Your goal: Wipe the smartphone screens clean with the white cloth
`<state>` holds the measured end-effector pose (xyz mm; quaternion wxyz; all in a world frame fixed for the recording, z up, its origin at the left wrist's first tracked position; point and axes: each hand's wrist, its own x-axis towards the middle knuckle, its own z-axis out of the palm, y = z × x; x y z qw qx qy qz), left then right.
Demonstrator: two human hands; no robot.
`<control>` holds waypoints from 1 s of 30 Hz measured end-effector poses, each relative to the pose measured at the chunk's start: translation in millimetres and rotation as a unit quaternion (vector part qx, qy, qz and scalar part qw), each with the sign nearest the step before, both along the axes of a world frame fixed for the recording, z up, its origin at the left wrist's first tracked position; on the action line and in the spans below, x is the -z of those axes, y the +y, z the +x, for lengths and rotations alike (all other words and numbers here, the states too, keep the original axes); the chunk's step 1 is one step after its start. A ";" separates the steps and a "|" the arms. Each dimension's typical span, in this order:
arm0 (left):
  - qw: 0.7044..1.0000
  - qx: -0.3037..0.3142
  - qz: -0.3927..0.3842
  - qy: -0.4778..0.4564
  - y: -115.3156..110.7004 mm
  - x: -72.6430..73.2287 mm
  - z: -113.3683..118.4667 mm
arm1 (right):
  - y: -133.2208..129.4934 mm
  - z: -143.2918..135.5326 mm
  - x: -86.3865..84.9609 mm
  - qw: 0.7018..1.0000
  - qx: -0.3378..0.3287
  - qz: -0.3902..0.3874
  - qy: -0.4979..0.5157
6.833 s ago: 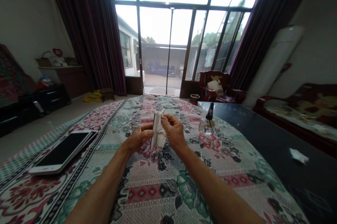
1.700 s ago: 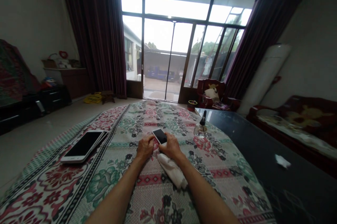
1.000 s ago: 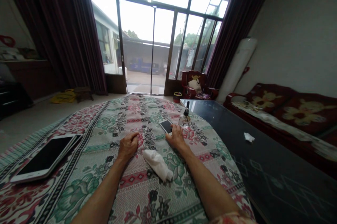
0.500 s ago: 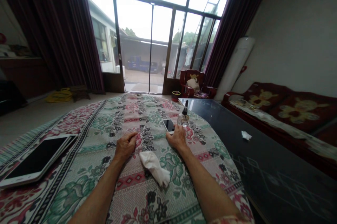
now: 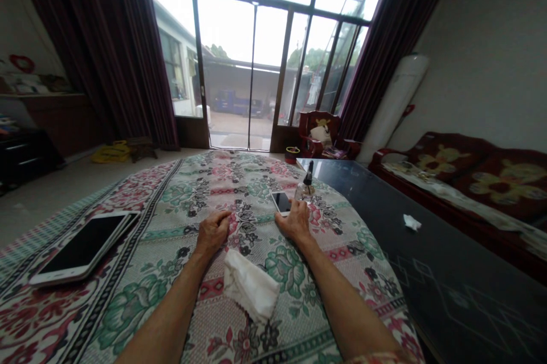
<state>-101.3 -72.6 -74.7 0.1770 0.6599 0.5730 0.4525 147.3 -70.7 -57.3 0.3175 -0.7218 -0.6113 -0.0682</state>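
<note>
My left hand [image 5: 213, 232] rests on the patterned tablecloth with its fingers curled in; I see nothing in it. My right hand [image 5: 296, 221] grips the near right corner of a white smartphone [image 5: 281, 202], which lies flat with its dark screen up. Just beyond that hand stands a clear bottle [image 5: 304, 192] with a black pump-like top. Between my forearms lies a crumpled white tissue [image 5: 253, 285], touched by neither hand. Off to the left, a larger white phone or tablet [image 5: 88, 247] lies on top of another flat device, its screen dark.
The round table is covered by a floral tablecloth [image 5: 171, 221]. A dark glossy table [image 5: 431, 273] adjoins at the right, with a small crumpled tissue [image 5: 412, 222] on it. Beyond are a wooden sofa [image 5: 431, 144], a wooden chair [image 5: 314, 122] and glass doors [image 5: 231, 90].
The view has turned slightly left. The tissue between my forearms has fallen into a wider, more spread shape. My right hand stays on the smartphone, and my left hand stays curled on the cloth.
</note>
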 end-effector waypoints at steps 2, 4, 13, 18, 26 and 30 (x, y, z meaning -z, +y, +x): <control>1.000 -0.001 0.002 0.002 -1.3 -1.7 0.6 | -5.0 -5.0 -4.8 0.999 -0.007 0.030 -0.009; 1.000 0.000 0.002 0.000 -3.3 -4.7 1.4 | -8.7 -10.5 -8.9 0.997 -0.018 0.065 -0.023; 0.999 -0.028 -0.005 0.019 -16.9 -11.2 6.4 | -0.7 -26.3 7.7 0.974 -0.212 0.083 -0.018; 0.997 -0.075 -0.014 0.025 -21.0 -24.7 -24.8 | -0.1 -55.4 -8.9 0.961 -0.265 0.071 0.015; 0.910 -0.338 -0.029 0.238 -38.9 -78.4 -153.6 | -36.6 -220.8 -44.2 0.851 -0.510 -0.055 0.112; 0.877 -0.359 -0.175 0.267 -56.9 -74.2 -198.6 | -51.2 -294.6 -26.9 0.818 -0.510 -0.151 0.221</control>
